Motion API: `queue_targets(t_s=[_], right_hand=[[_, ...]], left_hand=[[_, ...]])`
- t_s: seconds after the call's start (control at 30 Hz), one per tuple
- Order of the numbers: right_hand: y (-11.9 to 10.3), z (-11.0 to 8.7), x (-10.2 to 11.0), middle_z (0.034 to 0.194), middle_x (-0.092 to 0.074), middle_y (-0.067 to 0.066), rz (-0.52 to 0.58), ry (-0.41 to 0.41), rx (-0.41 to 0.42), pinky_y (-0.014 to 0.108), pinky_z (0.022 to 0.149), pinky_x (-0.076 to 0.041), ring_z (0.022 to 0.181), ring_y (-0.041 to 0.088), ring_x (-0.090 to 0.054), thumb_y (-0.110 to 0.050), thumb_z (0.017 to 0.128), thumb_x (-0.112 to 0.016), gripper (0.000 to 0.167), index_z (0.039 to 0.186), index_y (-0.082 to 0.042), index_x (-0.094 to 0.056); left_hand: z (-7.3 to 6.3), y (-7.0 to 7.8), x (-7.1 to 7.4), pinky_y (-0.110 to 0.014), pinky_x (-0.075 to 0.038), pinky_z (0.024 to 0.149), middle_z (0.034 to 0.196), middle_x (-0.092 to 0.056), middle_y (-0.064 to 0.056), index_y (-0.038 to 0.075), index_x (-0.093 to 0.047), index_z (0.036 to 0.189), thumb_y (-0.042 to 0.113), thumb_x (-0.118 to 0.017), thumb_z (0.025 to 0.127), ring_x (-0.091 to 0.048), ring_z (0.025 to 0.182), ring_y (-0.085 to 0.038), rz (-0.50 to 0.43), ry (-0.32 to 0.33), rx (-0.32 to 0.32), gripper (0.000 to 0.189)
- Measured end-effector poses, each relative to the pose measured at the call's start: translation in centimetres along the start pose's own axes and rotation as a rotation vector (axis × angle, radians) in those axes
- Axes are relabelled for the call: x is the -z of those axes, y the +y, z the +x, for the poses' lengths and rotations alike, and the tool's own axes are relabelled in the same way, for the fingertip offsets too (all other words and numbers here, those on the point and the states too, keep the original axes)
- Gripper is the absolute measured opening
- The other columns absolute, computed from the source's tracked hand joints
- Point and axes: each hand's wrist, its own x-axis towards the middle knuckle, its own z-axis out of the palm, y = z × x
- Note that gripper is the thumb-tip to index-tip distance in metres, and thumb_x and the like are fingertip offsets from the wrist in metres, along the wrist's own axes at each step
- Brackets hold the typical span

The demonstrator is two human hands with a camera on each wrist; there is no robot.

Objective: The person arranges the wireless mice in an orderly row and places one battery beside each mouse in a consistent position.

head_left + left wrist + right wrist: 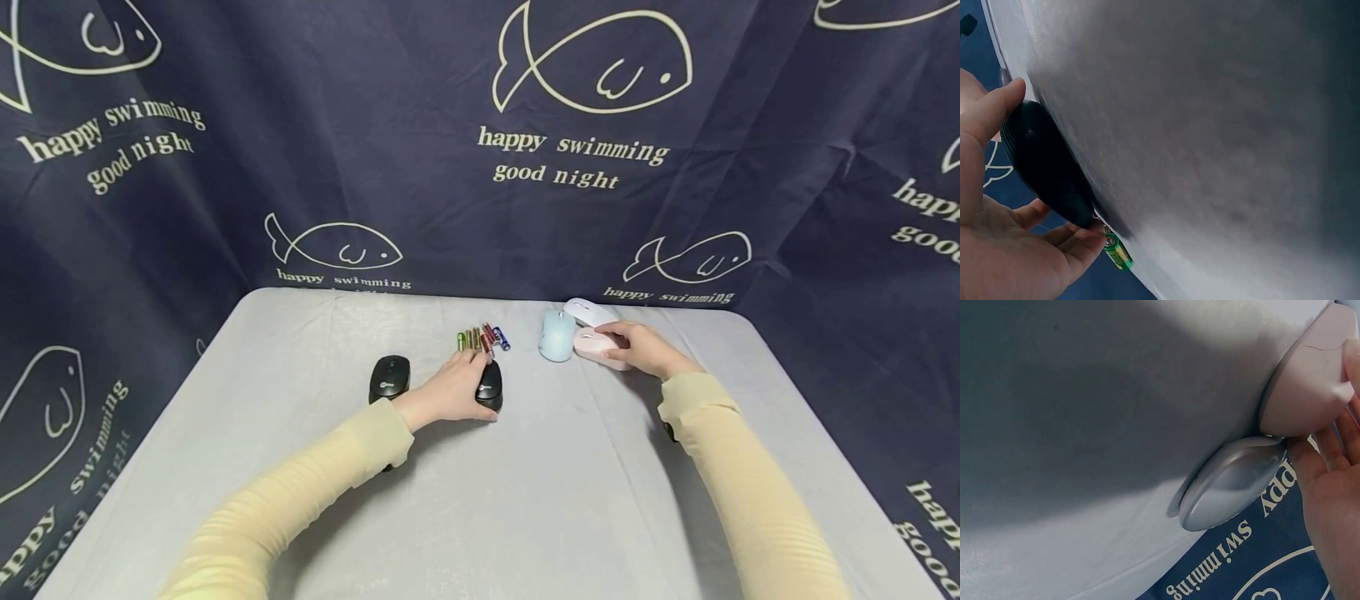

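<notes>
My left hand (448, 390) grips a black computer mouse (490, 386), its thumb at the near end and its fingers at the far end. In the left wrist view the same black mouse (1047, 162) sits between thumb and fingertips, close over the tabletop. A green battery (1119, 252) lies right beside those fingertips. On the right, my right hand (647, 350) holds a pink mouse (597, 346) by its sides. In the right wrist view the pink mouse (1307, 384) overlaps a pale mouse (1235, 484) at one end.
Another black mouse (390, 378) lies left of my left hand. Several small batteries (480, 337), green, red and blue, are grouped beyond that hand. A light blue mouse (557, 336) and a white mouse (587, 312) lie by the pink one. Behind the grey-white table (525, 517) hangs a dark blue curtain (450, 125).
</notes>
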Motion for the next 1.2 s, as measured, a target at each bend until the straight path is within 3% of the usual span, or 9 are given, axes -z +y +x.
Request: queue_targets(t_s=[0.23, 0.63, 0.93, 1.2], right_hand=[[-0.1, 0.0, 0.0, 0.127, -0.055, 0.024, -0.002, 0.002, 0.003, 0.052, 0.101, -0.035, 0.118, 0.039, -0.049, -0.011, 0.084, -0.069, 0.045, 0.127, -0.001, -0.056], [0.0, 0.0, -0.1, 0.126, -0.055, 0.025, 0.012, 0.012, 0.016, 0.052, 0.1, -0.035, 0.117, 0.039, -0.049, -0.008, 0.084, -0.069, 0.045, 0.126, 0.001, -0.056], [-0.1, 0.0, -0.1, 0.126, -0.055, 0.026, 0.034, 0.012, 0.008, 0.051, 0.1, -0.035, 0.117, 0.039, -0.049, -0.006, 0.084, -0.069, 0.045, 0.126, 0.001, -0.056], [0.0, 0.1, -0.1, 0.126, -0.055, 0.026, 0.032, 0.015, 0.005, 0.051, 0.101, -0.034, 0.118, 0.039, -0.048, -0.007, 0.083, -0.069, 0.046, 0.126, 0.001, -0.056]], left_hand=[[0.5, -0.3, -0.3, -0.042, -0.038, 0.103, 0.135, -0.042, -0.021, 0.002, -0.037, 0.139, 0.05, -0.079, 0.069, -0.042, 0.122, -0.032, -0.013, -0.016, 0.025, 0.096], [0.3, -0.6, 0.0, -0.045, -0.036, 0.104, 0.137, -0.041, -0.021, 0.002, -0.036, 0.139, 0.051, -0.081, 0.067, -0.041, 0.123, -0.034, -0.029, -0.021, 0.01, 0.098], [-1.7, -0.9, 3.2, -0.046, -0.031, 0.109, 0.138, -0.043, -0.019, -0.002, -0.037, 0.138, 0.035, -0.085, 0.065, -0.039, 0.128, -0.035, -0.05, -0.036, -0.028, 0.095], [-3.7, -2.8, 5.1, -0.046, -0.024, 0.113, 0.143, -0.04, -0.018, -0.002, -0.036, 0.14, 0.035, -0.084, 0.066, -0.034, 0.134, -0.033, -0.025, -0.052, -0.003, 0.095]])
